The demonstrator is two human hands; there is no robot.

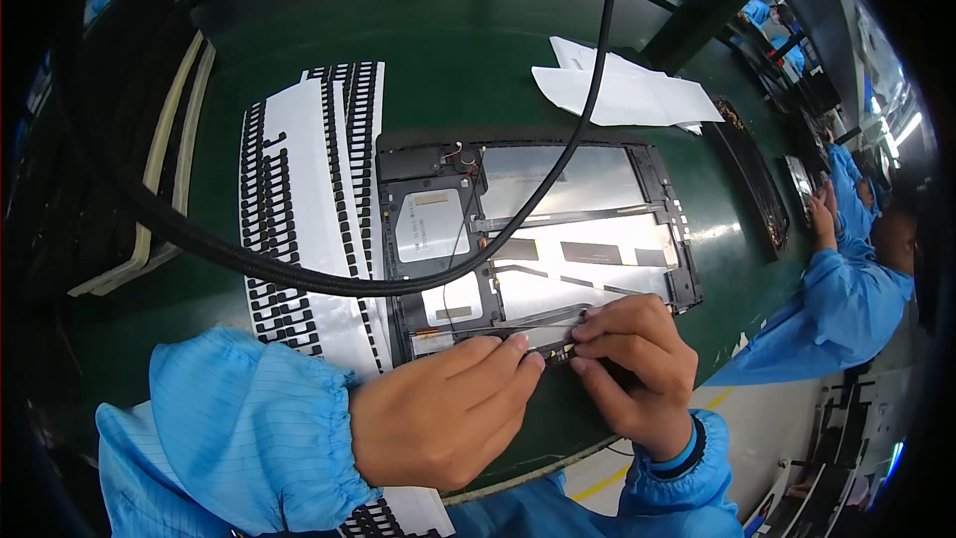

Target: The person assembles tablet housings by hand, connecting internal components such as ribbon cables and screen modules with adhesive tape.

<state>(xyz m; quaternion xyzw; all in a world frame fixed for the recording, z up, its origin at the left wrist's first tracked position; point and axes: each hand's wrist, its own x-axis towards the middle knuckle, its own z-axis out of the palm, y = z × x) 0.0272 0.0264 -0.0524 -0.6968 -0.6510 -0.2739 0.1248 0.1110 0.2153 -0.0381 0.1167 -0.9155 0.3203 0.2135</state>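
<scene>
Pinching a dark strip (pixel 560 351) at the edge of an open device (pixel 588 179), the right hand (pixel 637 369) could crease it through uneven pull; the left hand's (pixel 438 413) grip cannot be determined.

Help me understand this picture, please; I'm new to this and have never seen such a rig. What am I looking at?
There is no robot here: a person works with two bare hands. The picture comes from a wide camera on their head, looking down, so straight edges bend near the rim.

On the green table lies an opened, flat device with a black frame and silvery panels. To its left are white sheets with rows of black tabs; beyond it, toward the right, is white paper. A black cable loops across the view.

The left hand and right hand meet at the device's near edge. Whatever lies between their fingertips is too small to tell.
</scene>
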